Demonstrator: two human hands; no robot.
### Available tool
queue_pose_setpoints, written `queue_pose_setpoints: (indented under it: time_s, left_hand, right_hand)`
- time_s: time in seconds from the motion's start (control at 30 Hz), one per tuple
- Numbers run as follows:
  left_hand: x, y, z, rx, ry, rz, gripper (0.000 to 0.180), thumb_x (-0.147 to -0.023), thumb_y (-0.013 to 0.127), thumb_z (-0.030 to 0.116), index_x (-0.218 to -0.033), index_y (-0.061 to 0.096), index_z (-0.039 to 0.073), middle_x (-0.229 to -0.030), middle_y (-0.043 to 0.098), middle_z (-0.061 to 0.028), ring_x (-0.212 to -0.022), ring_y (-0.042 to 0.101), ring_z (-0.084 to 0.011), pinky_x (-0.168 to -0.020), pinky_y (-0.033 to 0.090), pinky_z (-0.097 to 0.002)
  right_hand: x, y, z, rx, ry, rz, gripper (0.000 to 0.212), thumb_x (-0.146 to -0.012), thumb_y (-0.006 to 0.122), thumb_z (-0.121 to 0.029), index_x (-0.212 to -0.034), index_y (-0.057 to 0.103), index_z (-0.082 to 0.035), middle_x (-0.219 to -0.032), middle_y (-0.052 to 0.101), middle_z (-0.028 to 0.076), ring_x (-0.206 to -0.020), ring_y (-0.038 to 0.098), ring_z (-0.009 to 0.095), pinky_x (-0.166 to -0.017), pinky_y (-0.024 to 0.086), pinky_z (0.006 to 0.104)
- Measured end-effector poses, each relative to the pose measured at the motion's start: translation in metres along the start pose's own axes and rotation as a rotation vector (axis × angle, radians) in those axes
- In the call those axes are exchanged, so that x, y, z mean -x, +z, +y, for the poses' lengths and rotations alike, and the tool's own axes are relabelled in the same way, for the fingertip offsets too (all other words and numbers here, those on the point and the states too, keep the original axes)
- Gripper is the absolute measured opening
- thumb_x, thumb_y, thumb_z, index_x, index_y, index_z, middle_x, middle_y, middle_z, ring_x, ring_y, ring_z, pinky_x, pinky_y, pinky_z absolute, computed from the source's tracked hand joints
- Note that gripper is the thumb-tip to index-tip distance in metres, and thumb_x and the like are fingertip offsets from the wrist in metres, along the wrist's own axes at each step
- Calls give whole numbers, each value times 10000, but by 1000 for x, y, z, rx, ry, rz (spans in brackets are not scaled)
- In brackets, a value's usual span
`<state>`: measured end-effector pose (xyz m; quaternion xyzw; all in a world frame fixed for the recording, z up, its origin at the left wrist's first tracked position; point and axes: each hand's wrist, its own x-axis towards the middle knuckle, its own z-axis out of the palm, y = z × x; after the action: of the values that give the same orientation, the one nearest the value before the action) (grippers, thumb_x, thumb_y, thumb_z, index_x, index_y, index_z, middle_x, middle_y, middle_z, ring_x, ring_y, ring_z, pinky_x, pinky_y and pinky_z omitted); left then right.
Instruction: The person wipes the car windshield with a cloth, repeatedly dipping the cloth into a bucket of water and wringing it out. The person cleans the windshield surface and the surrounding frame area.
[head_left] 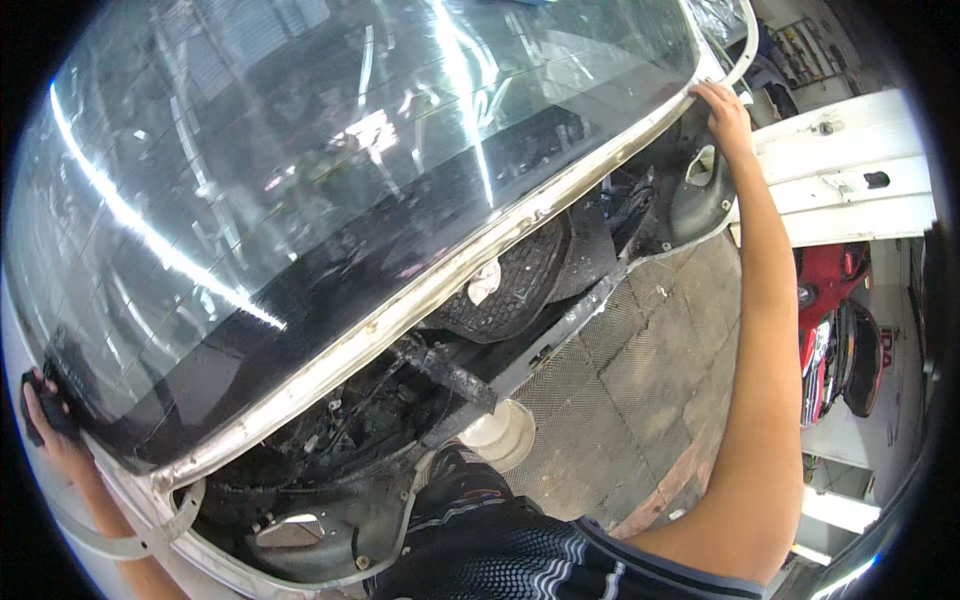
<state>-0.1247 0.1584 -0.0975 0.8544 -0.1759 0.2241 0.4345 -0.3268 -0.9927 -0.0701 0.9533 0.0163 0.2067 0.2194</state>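
A large tinted vehicle window (pixel 330 190) with streaked reflections fills the upper left, bordered below by a worn white metal frame (pixel 400 318). At the window's lower left corner my left hand (pixel 62 440) is closed around a black pad-like object (pixel 36 412), pressed by the glass; its exact kind is unclear. My right hand (pixel 728 118) reaches to the frame's far right corner. Its fingers lie stretched out on the edge of the frame, with no separate object seen in them.
Beneath the frame gapes a dirty dark compartment (pixel 370 420) with a rounded textured black piece (pixel 510 285). A pale bucket-like container (pixel 503 436) stands on the tiled floor (pixel 640 340) by my legs. A white panel (pixel 845 170) and a red motorcycle (pixel 835 300) are at right.
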Motion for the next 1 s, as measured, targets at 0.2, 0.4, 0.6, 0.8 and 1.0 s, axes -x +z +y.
queue_pose_setpoints:
  time_s: [0.2, 0.4, 0.6, 0.8, 1.0]
  left_hand:
    - [-13, 69, 79, 175, -205, 172, 375, -1100, 592, 235, -1413, 621, 30, -1266, 714, -112, -1016, 740, -191, -807, 576, -287]
    - [-9, 115, 179, 316, -218, 190, 296, -1033, 735, 265, -1207, 663, 37, -907, 710, -66, -819, 684, -117, -721, 555, -264]
    - [-24, 125, 145, 411, -171, 145, 317, -921, 879, 184, -1125, 673, 52, -957, 707, -39, -797, 664, -102, -718, 530, -243]
    - [-26, 57, 79, 1319, -502, -250, 335, -1037, 667, 81, -1325, 625, -84, -1261, 723, -181, -1200, 675, -265, -1094, 505, -414]
    - [79, -83, -7, 1619, -524, -91, 607, -994, 763, 231, -1459, 505, -59, -1448, 598, -220, -1257, 603, -294, -1061, 527, -423]
  right_hand:
    - [21, -83, -168, -203, 36, 189, 440, -789, 586, 119, -1131, 768, -91, -1154, 763, 105, -1119, 711, 305, -999, 547, 401]
    - [-5, -203, -428, -463, -41, 282, 305, -797, 657, 35, -1050, 783, -79, -1065, 783, 94, -1007, 736, 288, -921, 568, 429]
    - [-31, -277, -622, -738, -104, 410, 188, -812, 657, -88, -989, 722, -75, -975, 696, 51, -928, 692, 265, -820, 538, 427]
    - [-10, -309, -631, -1243, 593, 619, 225, -933, 670, 58, -1132, 745, -15, -1005, 772, 84, -856, 738, 246, -708, 550, 358]
    - [198, -305, -586, -2259, 1364, 317, 297, -1041, 664, -86, -1323, 669, 6, -1195, 747, 71, -1070, 715, 179, -961, 567, 365]
